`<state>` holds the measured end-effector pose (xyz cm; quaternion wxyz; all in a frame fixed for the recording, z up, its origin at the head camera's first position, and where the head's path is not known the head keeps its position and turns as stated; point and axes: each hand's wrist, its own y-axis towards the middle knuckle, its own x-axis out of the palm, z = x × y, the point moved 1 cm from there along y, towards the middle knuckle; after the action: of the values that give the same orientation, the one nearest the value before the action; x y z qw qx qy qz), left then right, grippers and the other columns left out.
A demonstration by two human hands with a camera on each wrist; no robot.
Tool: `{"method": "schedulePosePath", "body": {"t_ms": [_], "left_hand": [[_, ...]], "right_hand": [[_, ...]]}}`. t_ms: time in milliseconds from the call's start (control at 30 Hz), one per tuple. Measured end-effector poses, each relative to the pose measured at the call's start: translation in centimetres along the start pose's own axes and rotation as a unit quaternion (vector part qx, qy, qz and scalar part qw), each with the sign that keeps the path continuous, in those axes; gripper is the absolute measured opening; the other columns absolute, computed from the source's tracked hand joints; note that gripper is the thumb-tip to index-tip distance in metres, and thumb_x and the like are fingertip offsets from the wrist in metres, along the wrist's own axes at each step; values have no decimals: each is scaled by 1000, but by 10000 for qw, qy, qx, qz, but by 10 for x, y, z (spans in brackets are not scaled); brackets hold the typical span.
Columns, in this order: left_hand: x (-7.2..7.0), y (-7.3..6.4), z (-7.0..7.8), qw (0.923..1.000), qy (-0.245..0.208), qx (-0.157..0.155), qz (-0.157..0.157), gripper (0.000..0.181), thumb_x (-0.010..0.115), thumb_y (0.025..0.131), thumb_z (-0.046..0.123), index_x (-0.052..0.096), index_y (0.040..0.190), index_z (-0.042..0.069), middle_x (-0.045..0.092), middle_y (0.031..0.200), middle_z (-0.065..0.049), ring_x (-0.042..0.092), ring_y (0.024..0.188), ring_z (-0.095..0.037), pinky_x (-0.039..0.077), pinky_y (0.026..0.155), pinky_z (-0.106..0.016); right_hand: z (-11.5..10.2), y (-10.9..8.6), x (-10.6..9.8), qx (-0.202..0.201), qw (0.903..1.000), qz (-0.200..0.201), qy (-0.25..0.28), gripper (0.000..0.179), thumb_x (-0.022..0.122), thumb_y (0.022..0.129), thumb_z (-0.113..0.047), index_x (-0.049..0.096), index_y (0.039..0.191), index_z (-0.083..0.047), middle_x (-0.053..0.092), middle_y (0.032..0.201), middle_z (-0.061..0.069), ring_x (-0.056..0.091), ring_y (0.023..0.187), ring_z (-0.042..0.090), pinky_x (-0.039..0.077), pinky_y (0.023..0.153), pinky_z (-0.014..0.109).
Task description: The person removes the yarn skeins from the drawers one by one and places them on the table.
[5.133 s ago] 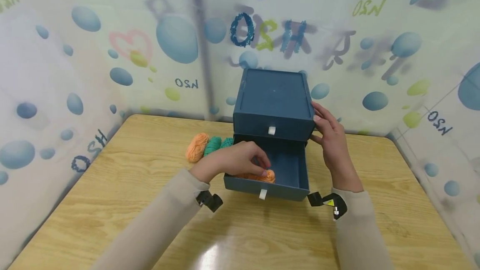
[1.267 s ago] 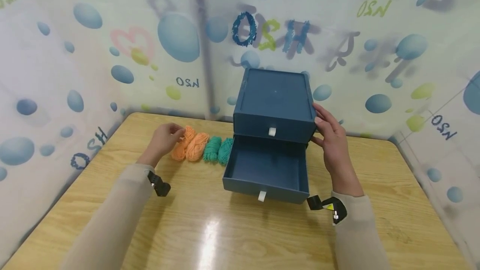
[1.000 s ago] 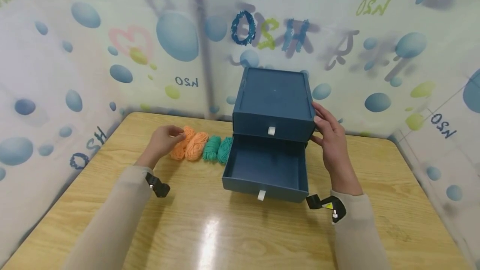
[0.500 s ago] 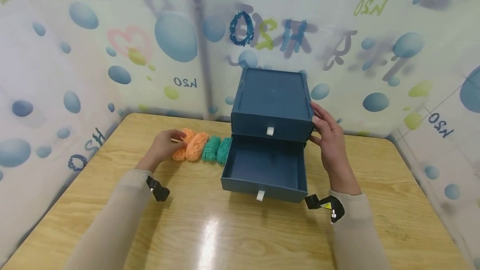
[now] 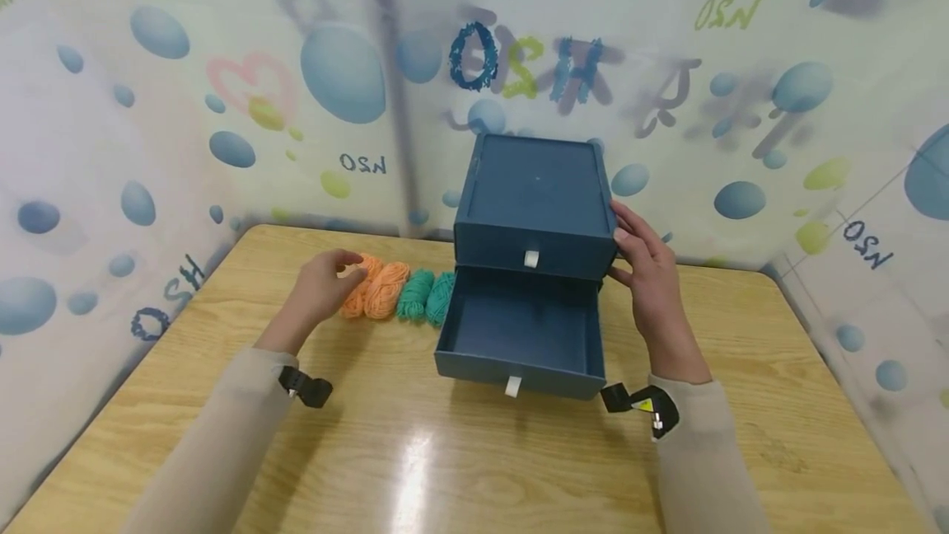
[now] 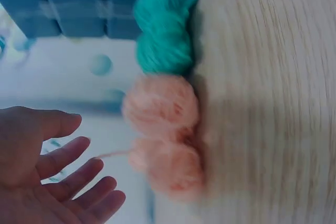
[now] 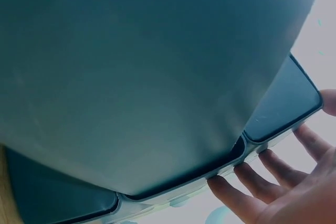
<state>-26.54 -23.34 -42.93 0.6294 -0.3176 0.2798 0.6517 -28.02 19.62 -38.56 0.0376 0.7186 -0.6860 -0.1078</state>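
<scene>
In the head view, my left hand (image 5: 322,287) hovers at the left end of a row of yarn balls. Beside its fingertips lies an orange yarn ball (image 5: 356,303); another orange yarn ball (image 5: 387,291) sits right next to it. In the left wrist view, the fingers (image 6: 84,177) are spread and relaxed, and a thin orange strand runs from the yarn to a fingertip. My right hand (image 5: 652,287) rests against the right side of the blue drawer cabinet (image 5: 537,188), its fingertips along the edge in the right wrist view. The lower drawer (image 5: 522,328) is pulled out and bare inside.
Two green yarn balls, the nearer-left green ball (image 5: 415,295) and the green ball by the drawer (image 5: 441,299), continue the row up to the cabinet. The upper drawer (image 5: 532,250) is closed. A patterned wall (image 5: 334,188) stands behind the wooden table (image 5: 356,435).
About five seconds ago my left hand was on orange yarn inside the drawer; now that yarn lies left of the row. Lately the left hand has drawn slightly back. The right hand stays put.
</scene>
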Motion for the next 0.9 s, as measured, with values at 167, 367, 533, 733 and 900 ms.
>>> {"method": "schedulePosePath", "body": {"t_ms": [167, 367, 533, 733, 900], "left_hand": [[0, -20, 23, 9978, -174, 515, 389, 37, 57, 103, 21, 60, 134, 0, 58, 139, -25, 57, 127, -44, 51, 101, -57], [9, -51, 53, 9892, -85, 1103, 958, 29, 62, 101, 18, 67, 123, 0, 67, 125, -20, 64, 113, -38, 56, 92, -53], [18, -85, 78, 9799, 206, 1475, 1326, 20, 67, 98, 20, 73, 112, 7, 73, 106, -10, 67, 93, -25, 57, 76, -41], [29, -120, 96, 9584, 608, 2162, 1761, 8, 76, 91, 18, 77, 98, 15, 72, 89, 3, 63, 81, -13, 52, 65, -27], [43, -136, 104, 9606, 467, 2348, 1410, 7, 78, 88, 18, 76, 94, 21, 71, 86, 10, 62, 77, -4, 50, 62, -20]], "right_hand": [[-1, 0, 0, 59, 10000, 27, 46, 48, 45, 107, -37, 46, 153, -26, 37, 163, 7, 37, 149, 36, 30, 114, 72], [-1, 0, 1, 57, 10000, 21, 32, 48, 45, 107, -36, 45, 154, -25, 37, 163, 7, 38, 149, 36, 31, 114, 72], [0, 0, 1, 58, 10000, 4, 22, 48, 45, 107, -37, 45, 153, -26, 37, 163, 8, 39, 148, 36, 31, 114, 72], [0, 1, 2, 26, 10000, -30, -14, 48, 45, 107, -37, 45, 154, -25, 37, 163, 8, 39, 148, 36, 31, 114, 72], [0, 1, 1, -10, 10000, -12, -47, 48, 44, 107, -37, 45, 153, -25, 39, 162, 7, 40, 147, 36, 32, 114, 71]]}}
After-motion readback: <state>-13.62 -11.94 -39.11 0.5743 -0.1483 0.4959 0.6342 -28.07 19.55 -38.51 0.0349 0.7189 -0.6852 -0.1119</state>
